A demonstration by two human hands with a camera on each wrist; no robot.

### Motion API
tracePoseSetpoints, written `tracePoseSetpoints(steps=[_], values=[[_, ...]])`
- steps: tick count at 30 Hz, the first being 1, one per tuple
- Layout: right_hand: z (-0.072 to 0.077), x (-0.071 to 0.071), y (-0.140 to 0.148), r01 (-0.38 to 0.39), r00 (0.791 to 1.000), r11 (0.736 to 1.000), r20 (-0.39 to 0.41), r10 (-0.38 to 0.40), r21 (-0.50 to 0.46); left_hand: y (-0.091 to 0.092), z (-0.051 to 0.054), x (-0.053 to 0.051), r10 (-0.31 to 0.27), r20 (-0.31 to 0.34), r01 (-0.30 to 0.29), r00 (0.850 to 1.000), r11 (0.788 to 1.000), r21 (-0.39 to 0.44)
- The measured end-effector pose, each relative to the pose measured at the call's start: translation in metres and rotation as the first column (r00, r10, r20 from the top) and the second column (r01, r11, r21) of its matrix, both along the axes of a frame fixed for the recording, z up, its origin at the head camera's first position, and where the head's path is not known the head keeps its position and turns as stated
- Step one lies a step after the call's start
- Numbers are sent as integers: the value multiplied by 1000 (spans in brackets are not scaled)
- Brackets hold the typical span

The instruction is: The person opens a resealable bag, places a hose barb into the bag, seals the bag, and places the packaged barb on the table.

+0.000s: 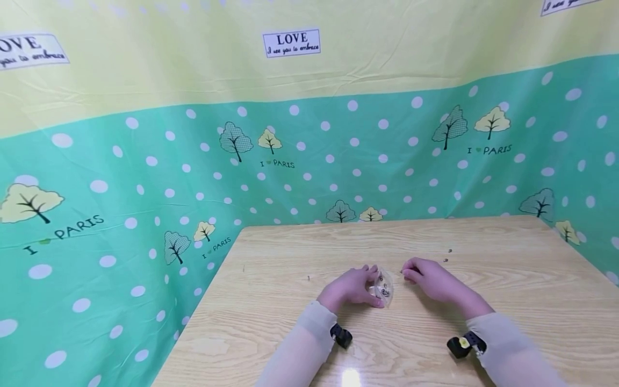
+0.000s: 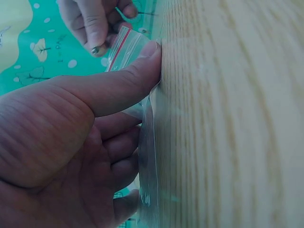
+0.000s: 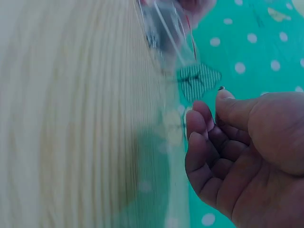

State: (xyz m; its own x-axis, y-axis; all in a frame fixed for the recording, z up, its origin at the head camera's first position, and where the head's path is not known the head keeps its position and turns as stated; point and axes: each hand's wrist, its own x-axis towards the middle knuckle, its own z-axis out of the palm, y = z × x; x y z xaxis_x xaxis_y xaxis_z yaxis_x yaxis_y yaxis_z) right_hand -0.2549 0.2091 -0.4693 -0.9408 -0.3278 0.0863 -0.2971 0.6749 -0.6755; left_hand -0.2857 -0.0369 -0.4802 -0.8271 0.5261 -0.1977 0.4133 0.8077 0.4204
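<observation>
A clear zip bag (image 1: 384, 287) with a red strip along its mouth lies on the table, several small dark pieces inside it. My left hand (image 1: 352, 286) holds the bag, thumb and fingers at its edges; in the left wrist view the thumb presses on the plastic by the red strip. To the right of the bag, a short way apart from it, my right hand (image 1: 429, 277) pinches a small dark metallic piece (image 2: 96, 49) between thumb and fingertips. Only the tip of that piece shows, so its exact kind is unclear.
Two small dark pieces, one (image 1: 450, 250) behind the other (image 1: 445, 260), lie on the wooden table (image 1: 271, 322) beyond my right hand. Another tiny piece (image 1: 308, 278) lies left of my left hand. A patterned green and yellow curtain (image 1: 309, 140) hangs around the table's back and sides.
</observation>
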Motion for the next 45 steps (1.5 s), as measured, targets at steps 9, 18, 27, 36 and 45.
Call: tracePoseSetpoints(steps=[9,18,27,36,45], values=[[-2,9,-29,-38,999,998,-7,37,-59,0,-2,1,9,6,-9,1000,1000,-6],[-7,12,-41,36,997,998,-59,-39,-56,1,-2,3,12,13,-12,1000,1000,-5],[-4,8,-42,80,989,993,-121,-90,-83,1,0,1,12,0,-12,1000,1000,-4],[-4,7,-41,75,989,994,-119,-83,-74,1,-1,0,9,-3,-9,1000,1000,-1],[-5,5,-37,77,990,995,-110,-84,-64,1,1,1,12,-4,-12,1000,1000,-2]])
